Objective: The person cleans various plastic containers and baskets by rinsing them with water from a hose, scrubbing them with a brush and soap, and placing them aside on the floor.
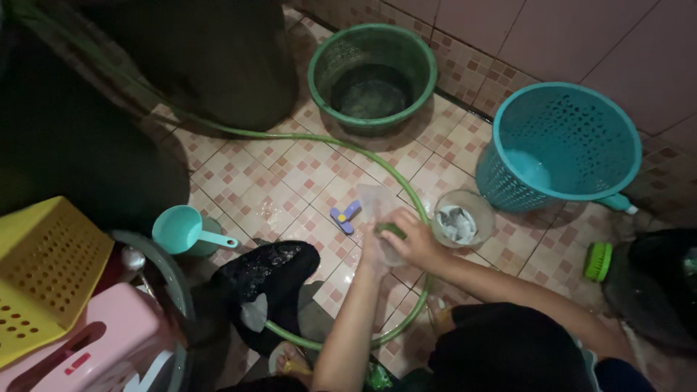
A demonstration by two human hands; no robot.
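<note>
- Low over the tiled floor (290, 174), both hands meet on a clear plastic cup (377, 207), kept above the wet tiles so it can be scrubbed.
- Right hand (410, 239) is curled, pinching a green scrubber (392, 231) against the cup.
- Left hand (374, 250) sits under the cup; its grip is hidden.
- Just right stands a glass jar (459, 218); a green hose (341, 141) loops around them.

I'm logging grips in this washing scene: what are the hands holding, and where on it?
Both hands, left hand and right hand, close together around the end of the green hose. A clear plastic bag lies against them; whether they grip it cannot be told.
</note>
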